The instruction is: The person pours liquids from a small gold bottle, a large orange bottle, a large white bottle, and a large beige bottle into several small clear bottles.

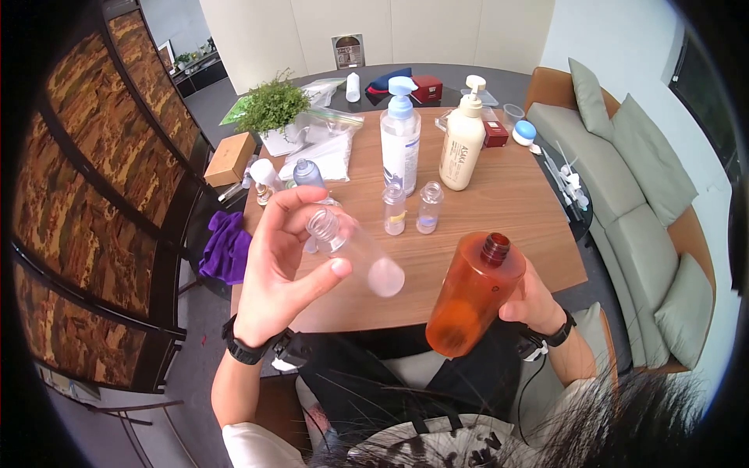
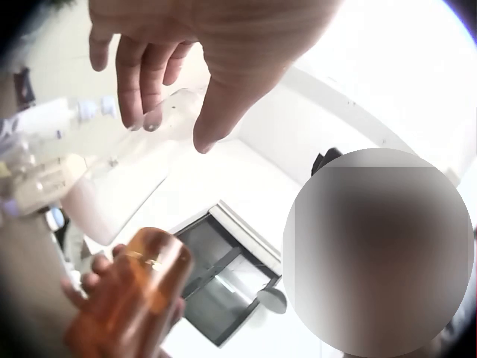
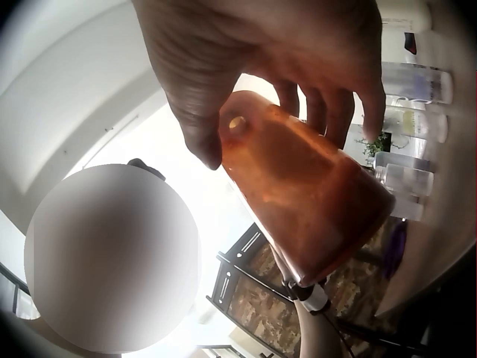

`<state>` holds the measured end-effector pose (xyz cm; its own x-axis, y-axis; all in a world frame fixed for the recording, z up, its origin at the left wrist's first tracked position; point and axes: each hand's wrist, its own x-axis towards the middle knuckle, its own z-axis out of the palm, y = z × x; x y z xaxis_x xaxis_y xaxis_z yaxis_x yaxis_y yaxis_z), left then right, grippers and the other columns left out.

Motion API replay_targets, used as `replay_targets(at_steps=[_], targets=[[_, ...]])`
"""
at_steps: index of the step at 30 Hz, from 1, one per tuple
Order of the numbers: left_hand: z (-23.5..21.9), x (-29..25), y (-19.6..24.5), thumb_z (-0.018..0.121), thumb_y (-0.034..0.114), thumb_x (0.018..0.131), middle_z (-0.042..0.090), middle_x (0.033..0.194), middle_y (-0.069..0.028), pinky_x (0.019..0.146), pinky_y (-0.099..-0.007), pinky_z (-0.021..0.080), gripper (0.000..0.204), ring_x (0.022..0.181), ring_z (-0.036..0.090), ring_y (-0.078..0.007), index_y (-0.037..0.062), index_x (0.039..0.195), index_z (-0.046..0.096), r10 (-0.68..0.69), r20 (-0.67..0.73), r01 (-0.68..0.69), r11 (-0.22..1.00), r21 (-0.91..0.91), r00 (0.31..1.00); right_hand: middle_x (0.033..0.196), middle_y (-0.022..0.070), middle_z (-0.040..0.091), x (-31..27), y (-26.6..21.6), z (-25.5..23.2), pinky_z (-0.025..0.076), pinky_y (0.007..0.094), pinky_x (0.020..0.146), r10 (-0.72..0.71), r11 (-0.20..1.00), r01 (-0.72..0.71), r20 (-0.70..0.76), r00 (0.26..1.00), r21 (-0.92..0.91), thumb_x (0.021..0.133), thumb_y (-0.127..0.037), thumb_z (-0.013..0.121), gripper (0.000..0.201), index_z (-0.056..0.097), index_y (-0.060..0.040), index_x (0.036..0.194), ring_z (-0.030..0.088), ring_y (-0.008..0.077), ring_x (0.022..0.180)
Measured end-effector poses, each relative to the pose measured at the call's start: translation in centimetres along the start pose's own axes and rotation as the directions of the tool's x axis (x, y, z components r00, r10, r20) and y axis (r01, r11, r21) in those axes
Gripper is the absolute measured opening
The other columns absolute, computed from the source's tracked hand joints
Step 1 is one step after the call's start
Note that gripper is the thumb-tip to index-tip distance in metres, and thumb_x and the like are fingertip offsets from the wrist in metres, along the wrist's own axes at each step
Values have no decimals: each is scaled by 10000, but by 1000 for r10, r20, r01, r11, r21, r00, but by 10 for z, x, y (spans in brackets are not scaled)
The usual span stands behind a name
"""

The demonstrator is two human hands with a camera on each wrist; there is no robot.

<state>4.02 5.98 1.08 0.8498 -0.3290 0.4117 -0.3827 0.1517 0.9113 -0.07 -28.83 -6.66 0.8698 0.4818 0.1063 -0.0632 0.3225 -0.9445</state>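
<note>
My left hand (image 1: 285, 261) pinches a clear, capless bottle (image 1: 360, 253) between thumb and fingers, its threaded neck toward the palm and its base tilted down to the right. In the left wrist view the left hand (image 2: 216, 45) has the clear bottle (image 2: 127, 179) below its fingertips. My right hand (image 1: 534, 300) grips an amber, capless bottle (image 1: 472, 296), tilted with its neck up. The right wrist view shows the right hand (image 3: 276, 52) with its thumb and fingers around the amber bottle (image 3: 298, 194). The two bottles are apart, above the table's near edge.
Two small clear bottles (image 1: 394, 210) stand mid-table before a clear pump bottle (image 1: 400, 148) and a cream pump bottle (image 1: 462, 148). A blue-tinted bottle (image 1: 307, 173), plastic bags (image 1: 328, 156), a potted plant (image 1: 273, 109) and a cardboard box (image 1: 230, 159) are at the left. A sofa (image 1: 616, 210) is at right.
</note>
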Motion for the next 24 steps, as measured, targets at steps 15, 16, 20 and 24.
replay_targets(at_steps=[15, 16, 20, 24], targets=[[13, -18, -2, 891, 81, 747, 675, 1211, -75, 1280, -671, 250, 566, 1191, 665, -292, 125, 1271, 681, 208, 381, -432, 506, 747, 901, 1324, 173, 659, 9, -9, 40, 509, 420, 1089, -216, 587, 179, 61, 975, -790, 772, -315, 973, 839, 559, -19, 1438, 661, 324, 1237], [14, -18, -3, 894, 82, 745, 675, 1214, -70, 1280, -675, 248, 572, 1192, 664, -290, 133, 1274, 683, 198, 386, -432, 502, 749, 901, 1324, 175, 658, 9, -8, 40, 514, 424, 1084, -215, 580, 178, 62, 975, -795, 773, -321, 973, 839, 561, -20, 1439, 663, 331, 1229], [16, -16, -5, 892, 71, 736, 673, 1228, -41, 1282, -681, 240, 600, 1199, 658, -277, 170, 1292, 687, 161, 398, -422, 498, 757, 903, 1292, 172, 659, 12, -7, 43, 516, 433, 1061, -215, 552, 178, 68, 974, -815, 779, -347, 965, 825, 577, -35, 1437, 656, 342, 1192], [17, -16, -3, 877, 47, 723, 669, 1239, -25, 1285, -683, 239, 622, 1208, 650, -271, 191, 1301, 696, 127, 411, -423, 438, 793, 903, 1264, 164, 660, 14, -3, 44, 512, 440, 1050, -202, 548, 165, 62, 977, -820, 783, -376, 959, 823, 584, -43, 1436, 646, 339, 1170]])
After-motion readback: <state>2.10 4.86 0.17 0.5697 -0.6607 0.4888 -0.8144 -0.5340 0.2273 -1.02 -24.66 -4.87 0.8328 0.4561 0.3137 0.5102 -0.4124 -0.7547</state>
